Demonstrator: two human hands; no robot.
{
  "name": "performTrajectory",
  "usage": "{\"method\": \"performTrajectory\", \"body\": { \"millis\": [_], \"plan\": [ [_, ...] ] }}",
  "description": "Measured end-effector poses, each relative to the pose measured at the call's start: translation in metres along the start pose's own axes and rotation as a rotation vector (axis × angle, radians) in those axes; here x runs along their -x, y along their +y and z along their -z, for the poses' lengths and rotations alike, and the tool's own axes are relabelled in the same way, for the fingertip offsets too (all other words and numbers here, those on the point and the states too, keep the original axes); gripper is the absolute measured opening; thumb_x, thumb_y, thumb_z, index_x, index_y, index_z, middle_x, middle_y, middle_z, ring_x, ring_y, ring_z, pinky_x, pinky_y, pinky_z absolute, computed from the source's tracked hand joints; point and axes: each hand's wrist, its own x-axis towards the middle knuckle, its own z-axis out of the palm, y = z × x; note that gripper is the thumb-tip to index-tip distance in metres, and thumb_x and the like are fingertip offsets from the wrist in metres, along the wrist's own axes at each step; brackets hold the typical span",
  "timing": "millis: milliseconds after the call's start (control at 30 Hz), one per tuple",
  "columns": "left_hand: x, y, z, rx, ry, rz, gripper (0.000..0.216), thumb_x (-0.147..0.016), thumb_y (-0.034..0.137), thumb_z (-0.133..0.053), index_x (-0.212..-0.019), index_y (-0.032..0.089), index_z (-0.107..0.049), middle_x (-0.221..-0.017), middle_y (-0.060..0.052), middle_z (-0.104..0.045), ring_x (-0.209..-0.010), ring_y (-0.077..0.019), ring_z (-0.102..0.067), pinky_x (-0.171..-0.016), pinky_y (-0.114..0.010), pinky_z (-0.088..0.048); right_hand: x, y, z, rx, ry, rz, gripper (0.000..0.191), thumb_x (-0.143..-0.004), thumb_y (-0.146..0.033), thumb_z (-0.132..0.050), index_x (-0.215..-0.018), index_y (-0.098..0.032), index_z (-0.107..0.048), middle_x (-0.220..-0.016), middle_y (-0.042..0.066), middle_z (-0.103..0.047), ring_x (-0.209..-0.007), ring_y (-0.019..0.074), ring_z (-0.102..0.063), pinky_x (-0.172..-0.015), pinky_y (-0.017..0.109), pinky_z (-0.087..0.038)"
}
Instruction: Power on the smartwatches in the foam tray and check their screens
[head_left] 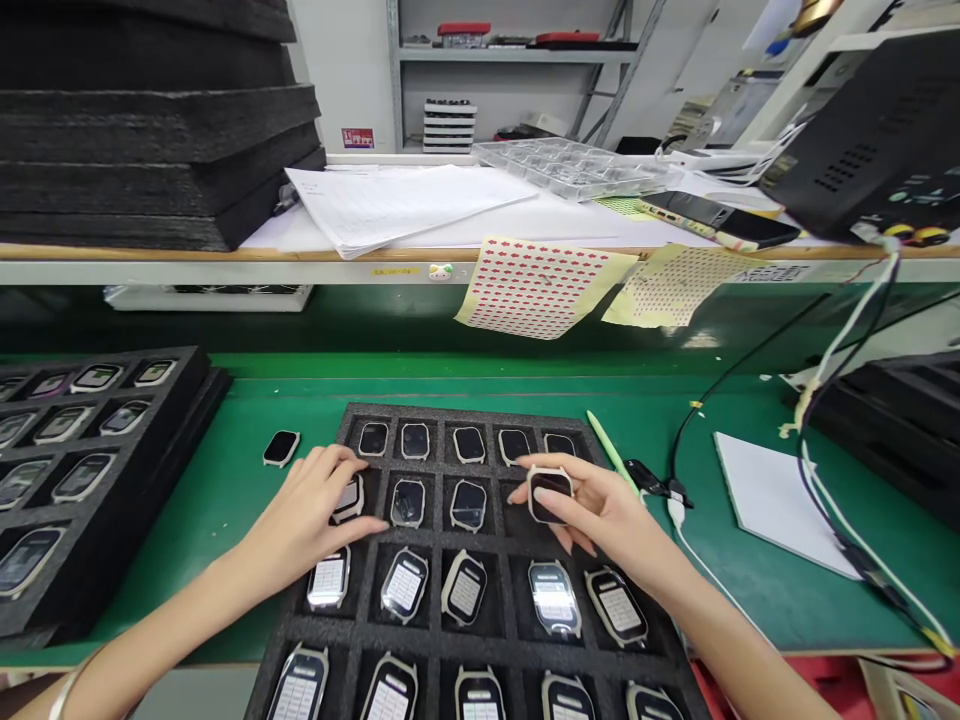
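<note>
My right hand (600, 505) pinches a smartwatch case (550, 495) with a dark screen and no strap, just above the black foam tray (442, 470). My left hand (311, 505) rests at the tray's left side, thumb and fingers spread around another smartwatch (350, 497) in its compartment; whether they touch it is hard to tell. More strapless watches fill the tray's compartments. Those in the two rear rows have dark screens, while nearer ones such as this lit watch (405, 585) show white displays. A single dark watch (282, 448) lies on the green mat left of the tray.
Another foam tray of watches (97, 480) stands at left. A green pen (611, 450), cables (675, 500) and a white pad (780, 500) lie at right. Above is a shelf with papers (412, 200), a phone (720, 218) and stacked black foam (150, 130). Arrow sticker sheets (540, 285) hang from its edge.
</note>
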Motion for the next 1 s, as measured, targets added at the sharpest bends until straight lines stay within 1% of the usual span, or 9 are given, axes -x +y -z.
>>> {"method": "performTrajectory", "body": {
  "millis": [133, 267, 367, 500, 567, 667, 733, 833, 1000],
  "plan": [
    [-0.02, 0.031, -0.014, -0.098, -0.043, -0.072, 0.025, -0.095, 0.03, -0.043, -0.104, 0.012, -0.057, -0.103, -0.013, -0.061, -0.095, -0.0295, -0.054, -0.08, -0.044, -0.045, -0.004, -0.009, -0.005, -0.289, -0.149, 0.011, 0.051, -0.094, -0.032, -0.055, -0.14, -0.023, -0.036, -0.123, 0.015, -0.056, -0.073, 0.0153, -0.062, -0.052, 0.024, -0.051],
    [-0.035, 0.053, -0.031, -0.151, -0.045, 0.041, 0.016, -0.091, 0.018, -0.049, -0.094, 0.008, -0.062, -0.09, -0.015, -0.062, -0.089, -0.0309, -0.056, -0.075, -0.043, -0.046, -0.013, -0.016, -0.01, -0.344, -0.161, 0.092, 0.04, -0.094, -0.026, -0.056, -0.133, -0.024, -0.047, -0.113, 0.011, -0.061, -0.067, 0.0126, -0.062, -0.055, 0.023, -0.051],
    [-0.04, 0.048, -0.03, 0.219, -0.037, 0.108, 0.018, -0.084, 0.027, -0.062, -0.094, 0.013, -0.063, -0.084, -0.008, -0.061, -0.081, -0.0249, -0.057, -0.069, -0.035, -0.046, -0.019, -0.02, -0.01, -0.317, -0.165, 0.135, 0.036, -0.092, -0.026, -0.059, -0.127, -0.024, -0.054, -0.108, 0.009, -0.062, -0.059, 0.0099, -0.06, -0.054, 0.022, -0.051],
    [-0.051, 0.041, -0.015, 0.911, 0.045, 0.157, 0.017, -0.081, 0.033, -0.064, -0.08, 0.017, -0.066, -0.088, -0.005, -0.06, -0.083, -0.0187, -0.058, -0.074, -0.029, -0.047, -0.029, -0.02, -0.011, -0.389, -0.203, 0.138, 0.045, -0.091, -0.025, -0.061, -0.133, -0.026, -0.047, -0.095, 0.007, -0.065, -0.06, 0.0124, -0.062, -0.051, 0.022, -0.05],
    [-0.057, 0.045, -0.007, 1.219, 0.085, 0.21, 0.019, -0.083, 0.034, -0.062, -0.086, 0.016, -0.064, -0.091, -0.006, -0.061, -0.085, -0.0182, -0.06, -0.078, -0.03, -0.049, -0.035, -0.018, -0.015, -0.451, -0.224, 0.128, 0.038, -0.092, -0.027, -0.059, -0.129, -0.024, -0.051, -0.097, 0.009, -0.065, -0.059, 0.0118, -0.06, -0.049, 0.021, -0.049],
    [-0.066, 0.058, 0.0, 1.514, 0.067, 0.273, 0.028, -0.086, 0.039, -0.058, -0.101, 0.015, -0.058, -0.078, -0.003, -0.06, -0.069, -0.0156, -0.06, -0.062, -0.028, -0.053, -0.042, -0.011, -0.02, -0.524, -0.234, 0.113, 0.034, -0.093, -0.027, -0.059, -0.126, -0.021, -0.054, -0.104, 0.011, -0.064, -0.059, 0.0101, -0.057, -0.049, 0.02, -0.047],
    [-0.07, 0.066, 0.0, 1.559, 0.07, 0.294, 0.039, -0.085, 0.041, -0.058, -0.113, 0.015, -0.052, -0.072, 0.0, -0.055, -0.062, -0.0145, -0.057, -0.048, -0.024, -0.05, -0.043, -0.006, -0.021, -0.554, -0.239, 0.094, 0.038, -0.091, -0.027, -0.061, -0.128, -0.021, -0.052, -0.104, 0.011, -0.064, -0.059, 0.01, -0.056, -0.05, 0.021, -0.047],
    [-0.071, 0.071, -0.007, 1.435, 0.019, 0.309, 0.051, -0.082, 0.038, -0.061, -0.124, 0.014, -0.043, -0.063, 0.005, -0.051, -0.05, -0.0104, -0.051, -0.043, -0.02, -0.044, -0.04, 0.002, -0.021, -0.574, -0.259, 0.053, 0.042, -0.09, -0.027, -0.063, -0.13, -0.021, -0.052, -0.101, 0.01, -0.065, -0.06, 0.0103, -0.056, -0.051, 0.021, -0.047],
    [-0.065, 0.069, -0.018, 1.157, -0.059, 0.253, 0.042, -0.083, 0.029, -0.056, -0.121, 0.016, -0.046, -0.06, 0.007, -0.048, -0.036, -0.0051, -0.038, -0.035, -0.017, -0.032, -0.037, 0.006, -0.018, -0.568, -0.267, 0.02, 0.048, -0.09, -0.03, -0.063, -0.135, -0.022, -0.048, -0.107, 0.013, -0.065, -0.06, 0.0111, -0.057, -0.051, 0.022, -0.046]
  ]
}}
